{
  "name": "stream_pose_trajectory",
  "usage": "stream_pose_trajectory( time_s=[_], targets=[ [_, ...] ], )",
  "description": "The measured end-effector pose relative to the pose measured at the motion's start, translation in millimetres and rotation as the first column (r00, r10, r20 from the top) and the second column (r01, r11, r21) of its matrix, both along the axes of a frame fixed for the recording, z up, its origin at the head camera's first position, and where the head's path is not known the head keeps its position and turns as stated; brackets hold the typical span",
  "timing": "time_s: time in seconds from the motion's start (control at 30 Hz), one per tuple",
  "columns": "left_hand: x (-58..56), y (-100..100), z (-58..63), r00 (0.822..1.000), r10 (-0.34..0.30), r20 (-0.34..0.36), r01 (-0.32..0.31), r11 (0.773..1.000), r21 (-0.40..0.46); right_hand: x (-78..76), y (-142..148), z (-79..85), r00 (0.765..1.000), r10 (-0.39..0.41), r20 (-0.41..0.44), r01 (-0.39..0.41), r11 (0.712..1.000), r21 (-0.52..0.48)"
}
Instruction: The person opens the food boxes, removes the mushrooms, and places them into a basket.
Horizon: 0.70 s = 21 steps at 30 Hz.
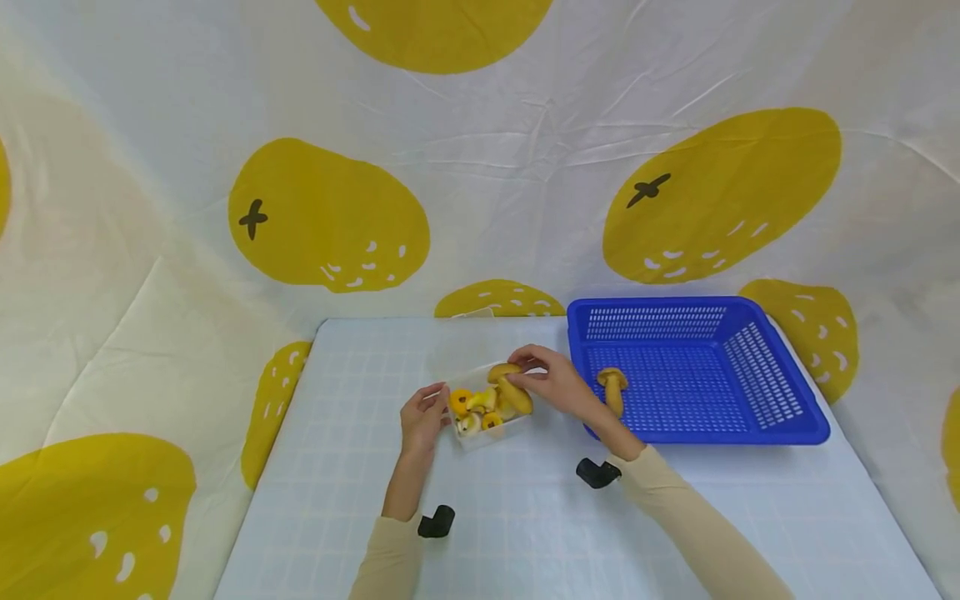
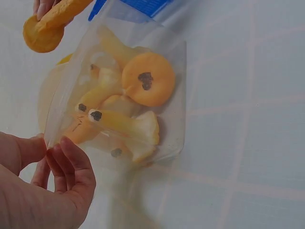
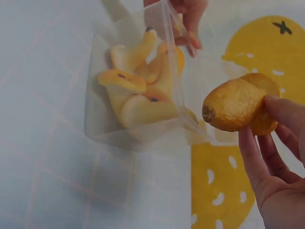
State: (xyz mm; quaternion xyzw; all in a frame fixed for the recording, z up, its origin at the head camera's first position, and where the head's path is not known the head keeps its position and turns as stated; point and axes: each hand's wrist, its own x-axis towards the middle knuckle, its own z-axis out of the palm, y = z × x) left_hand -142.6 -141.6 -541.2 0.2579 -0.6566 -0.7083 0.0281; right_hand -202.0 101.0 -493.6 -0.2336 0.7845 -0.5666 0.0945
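Observation:
A clear plastic box point(image 2: 178, 129) holds several yellow and orange toy mushrooms point(image 3: 159, 109), some with dark spots. My left hand point(image 1: 422, 423) pinches the box's rim on its left side, thumb against fingers point(image 2: 71, 162). In my right hand point(image 1: 553, 382) is a brown-yellow mushroom point(image 3: 236, 105), pinched between thumb and fingertips near its cap. That mushroom point(image 1: 516, 395) is over the right side of the box in the head view. Another brown mushroom point(image 1: 613, 390) lies in the blue basket point(image 1: 697, 437), near its left wall.
The blue basket stands on the right of the table point(image 1: 337, 500), which has a pale checked cover. A transparent lid point(image 1: 459, 337) appears raised behind the box. Behind the table hangs a white cloth point(image 1: 517, 208) with large yellow fruit prints.

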Motion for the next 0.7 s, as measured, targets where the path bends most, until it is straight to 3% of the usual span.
stream_pose_trajectory(
  time_s=[0.2, 0.47, 0.7],
  targets=[
    [-1.0, 0.3, -0.5, 1.0, 0.001, 0.005, -0.001, 1.0, -0.001, -0.6, 21.5, -0.3, 0.997, -0.065, -0.036, 0.064, 0.998, -0.029],
    [0.0, -0.9, -1.6, 1.0, -0.002, 0.007, 0.002, 1.0, 0.009, -0.4, 52.5, 2.5, 0.988, -0.139, 0.073, 0.142, 0.989, -0.041],
    [-0.2, -0.5, -2.0, 1.0, -0.001, 0.003, 0.001, 1.0, 0.001, 2.7, 82.1, 4.1, 0.971, -0.219, 0.099, 0.22, 0.975, -0.005]
  ],
)
